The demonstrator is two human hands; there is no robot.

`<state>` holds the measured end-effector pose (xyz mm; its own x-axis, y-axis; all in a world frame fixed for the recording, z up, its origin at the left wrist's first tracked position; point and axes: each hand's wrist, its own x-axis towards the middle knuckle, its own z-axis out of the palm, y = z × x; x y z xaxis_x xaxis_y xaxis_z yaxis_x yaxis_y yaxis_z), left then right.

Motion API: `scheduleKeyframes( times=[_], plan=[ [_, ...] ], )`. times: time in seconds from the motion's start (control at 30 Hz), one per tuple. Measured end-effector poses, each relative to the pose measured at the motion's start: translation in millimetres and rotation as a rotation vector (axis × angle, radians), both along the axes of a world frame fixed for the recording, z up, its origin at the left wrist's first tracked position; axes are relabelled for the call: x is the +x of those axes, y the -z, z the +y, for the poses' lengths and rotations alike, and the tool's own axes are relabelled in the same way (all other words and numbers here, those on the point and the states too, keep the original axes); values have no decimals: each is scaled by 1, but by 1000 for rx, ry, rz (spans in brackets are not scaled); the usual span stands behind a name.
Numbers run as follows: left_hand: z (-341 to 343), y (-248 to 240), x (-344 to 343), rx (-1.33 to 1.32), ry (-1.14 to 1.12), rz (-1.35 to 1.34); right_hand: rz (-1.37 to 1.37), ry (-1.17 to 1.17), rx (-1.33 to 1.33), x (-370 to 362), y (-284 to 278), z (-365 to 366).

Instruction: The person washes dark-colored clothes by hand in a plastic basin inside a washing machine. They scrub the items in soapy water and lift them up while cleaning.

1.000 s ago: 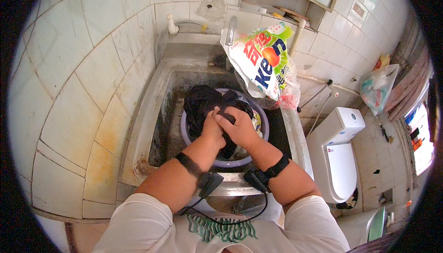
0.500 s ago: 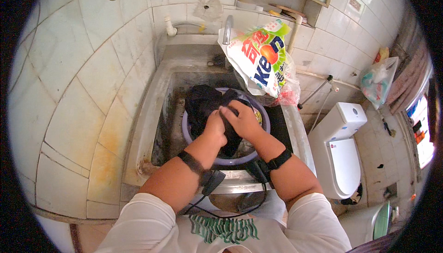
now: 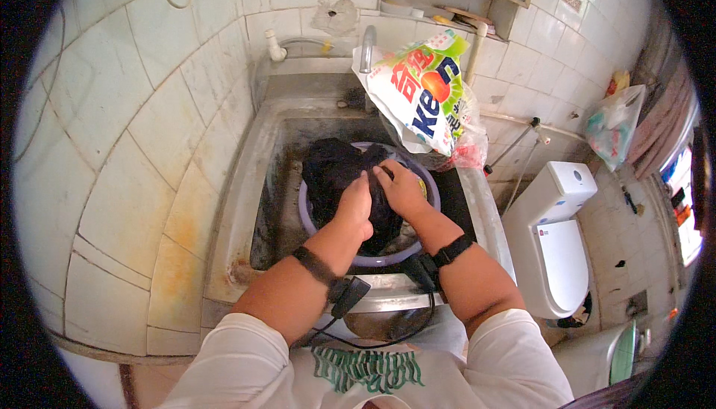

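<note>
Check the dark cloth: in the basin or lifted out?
In. The dark cloth is bunched inside the purple basin in the sink, with the left hand and right hand gripping it there.

Sink [image 3: 246, 207] left of basin [image 3: 307, 211] is open, room to pass. Detergent bag [image 3: 421, 95] overhangs upper right of centre, blocks that side. Faucet [image 3: 367, 47] top centre. Toilet [image 3: 556, 237] crowds right.

The dark cloth [image 3: 335, 178] hides most of the basin [image 3: 429, 189] and both hands' fingertips.
</note>
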<state>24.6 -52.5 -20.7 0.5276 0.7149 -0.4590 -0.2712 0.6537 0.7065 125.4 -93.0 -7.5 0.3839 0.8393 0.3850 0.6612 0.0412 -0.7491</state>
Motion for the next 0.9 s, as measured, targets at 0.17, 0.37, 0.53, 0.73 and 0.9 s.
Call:
scheduleKeyframes(
  times=[0.17, 0.37, 0.53, 0.73, 0.9],
  plan=[
    [16, 16, -13, -92, -78, -193, 0, -206, 4, -34, -28, -15],
    [-3, -5, 4, -157, 98, -141, -61, 36, -22, -5, -7, 2],
    [3, 9, 6, -159, 137, -102, -12, 57, -58, 6, 5, 3],
    [11, 14, -9, -158, 25, -241, 79, -292, 86, -27, -19, -12],
    [7, 11, 0, -141, 20, -133, -7, -54, -42, -15, -10, -3]
  ],
)
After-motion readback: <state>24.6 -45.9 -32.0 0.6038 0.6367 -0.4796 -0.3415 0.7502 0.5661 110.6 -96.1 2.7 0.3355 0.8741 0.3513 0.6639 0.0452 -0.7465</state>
